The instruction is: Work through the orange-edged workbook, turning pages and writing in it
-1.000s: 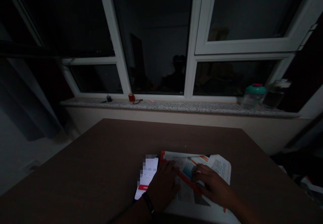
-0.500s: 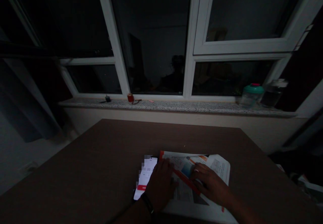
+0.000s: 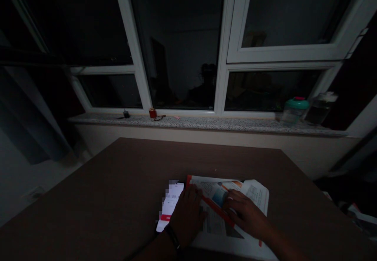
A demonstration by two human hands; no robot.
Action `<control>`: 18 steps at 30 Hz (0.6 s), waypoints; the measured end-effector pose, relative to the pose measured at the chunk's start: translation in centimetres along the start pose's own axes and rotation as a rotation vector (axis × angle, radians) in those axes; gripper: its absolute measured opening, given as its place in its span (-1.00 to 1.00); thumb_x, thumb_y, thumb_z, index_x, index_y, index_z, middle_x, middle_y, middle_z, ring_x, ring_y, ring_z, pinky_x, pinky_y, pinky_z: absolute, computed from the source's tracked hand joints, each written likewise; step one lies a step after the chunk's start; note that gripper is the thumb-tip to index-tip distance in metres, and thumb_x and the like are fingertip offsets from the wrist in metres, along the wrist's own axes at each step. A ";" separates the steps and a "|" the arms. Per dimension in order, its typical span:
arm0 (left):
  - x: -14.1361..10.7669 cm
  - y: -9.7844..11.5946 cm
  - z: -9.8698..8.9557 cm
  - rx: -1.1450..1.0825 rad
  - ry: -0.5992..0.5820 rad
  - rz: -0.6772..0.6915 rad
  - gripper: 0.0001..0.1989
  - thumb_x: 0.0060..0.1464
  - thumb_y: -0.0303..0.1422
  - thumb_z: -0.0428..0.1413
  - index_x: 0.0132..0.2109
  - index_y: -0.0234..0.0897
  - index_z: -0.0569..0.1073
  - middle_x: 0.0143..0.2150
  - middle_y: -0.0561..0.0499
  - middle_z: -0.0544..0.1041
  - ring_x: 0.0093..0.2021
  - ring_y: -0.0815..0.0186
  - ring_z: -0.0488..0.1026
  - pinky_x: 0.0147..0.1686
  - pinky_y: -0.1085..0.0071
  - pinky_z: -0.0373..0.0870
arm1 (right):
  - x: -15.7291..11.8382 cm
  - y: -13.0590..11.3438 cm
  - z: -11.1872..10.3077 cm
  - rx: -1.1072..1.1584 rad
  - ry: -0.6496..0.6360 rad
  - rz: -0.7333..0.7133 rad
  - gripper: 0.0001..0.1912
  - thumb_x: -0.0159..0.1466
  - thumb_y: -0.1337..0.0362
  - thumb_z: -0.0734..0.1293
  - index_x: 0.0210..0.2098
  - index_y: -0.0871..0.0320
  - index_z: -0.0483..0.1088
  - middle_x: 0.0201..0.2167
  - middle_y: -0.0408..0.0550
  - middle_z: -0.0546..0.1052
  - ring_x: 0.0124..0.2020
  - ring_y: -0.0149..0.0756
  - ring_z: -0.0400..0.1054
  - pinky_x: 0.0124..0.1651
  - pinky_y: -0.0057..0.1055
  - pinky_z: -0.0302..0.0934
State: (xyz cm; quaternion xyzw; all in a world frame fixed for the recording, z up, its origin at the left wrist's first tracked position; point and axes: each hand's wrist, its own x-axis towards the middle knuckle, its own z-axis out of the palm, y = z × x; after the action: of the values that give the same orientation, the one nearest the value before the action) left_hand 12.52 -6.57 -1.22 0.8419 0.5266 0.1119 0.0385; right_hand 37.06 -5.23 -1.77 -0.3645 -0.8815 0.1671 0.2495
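Note:
A printed paper sheet [image 3: 216, 227] with red borders and pictures lies on the table, part of it folded over along a slanting red edge. My left hand [image 3: 188, 216], with a dark band at the wrist, rests flat on the left part of the sheet, fingers stretched forward. My right hand [image 3: 243, 212] is at the folded part, its fingers bent and closed on the paper near the slanting edge. The thumb's grip there is partly hidden. Just left of my left hand is a lit phone [image 3: 171, 206] showing timer digits and a red button.
The brown table [image 3: 118, 186] reaches to the wall under the window. On the speckled stone sill [image 3: 206, 123] stand a red container [image 3: 152, 113], a small dark bottle [image 3: 126, 114], a teal-lidded jar [image 3: 294, 110] and a clear jug [image 3: 319, 110]. A grey curtain [image 3: 29, 119] hangs at left.

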 end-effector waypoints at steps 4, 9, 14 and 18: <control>0.0 0.1 -0.2 0.001 -0.010 0.004 -0.43 0.10 -0.40 0.14 0.24 -0.36 0.25 0.29 -0.26 0.23 0.30 -0.02 0.11 0.24 0.04 0.07 | 0.1 -0.1 0.0 0.002 0.008 0.000 -0.80 0.25 0.46 0.22 -0.26 0.09 0.43 -0.28 -0.05 0.46 -0.19 -0.22 0.31 -0.13 -0.29 0.21; 0.1 0.2 -0.2 0.007 -0.037 -0.007 -0.44 0.12 -0.38 0.13 0.25 -0.40 0.25 0.30 -0.28 0.21 0.32 -0.03 0.08 0.26 0.04 0.04 | 0.0 0.1 0.0 -0.006 0.006 -0.012 -0.80 0.24 0.46 0.22 -0.25 0.10 0.43 -0.27 -0.03 0.46 -0.16 -0.21 0.31 -0.12 -0.28 0.21; 0.0 0.3 -0.1 0.017 -0.087 -0.012 -0.41 0.13 -0.36 0.13 0.27 -0.48 0.22 0.33 -0.34 0.13 0.34 -0.06 0.01 0.27 0.02 0.01 | -0.1 0.1 0.0 -0.010 0.019 -0.012 -0.79 0.23 0.46 0.22 -0.25 0.10 0.43 -0.27 -0.03 0.46 -0.16 -0.20 0.31 -0.12 -0.28 0.21; -0.1 0.2 0.3 0.008 -0.059 -0.004 -0.39 0.13 -0.35 0.13 0.27 -0.49 0.21 0.33 -0.36 0.12 0.34 -0.08 0.01 0.26 -0.02 0.03 | 0.0 -0.3 -0.4 -0.003 -0.003 -0.048 -0.83 0.26 0.43 0.24 -0.24 0.09 0.43 -0.24 -0.03 0.48 -0.14 -0.21 0.31 -0.08 -0.27 0.21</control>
State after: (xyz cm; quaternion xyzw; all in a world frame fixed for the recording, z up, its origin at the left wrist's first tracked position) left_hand 12.69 -6.75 -1.50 0.8438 0.5275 0.0851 0.0510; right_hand 37.07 -5.38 -1.30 -0.3433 -0.8906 0.1601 0.2516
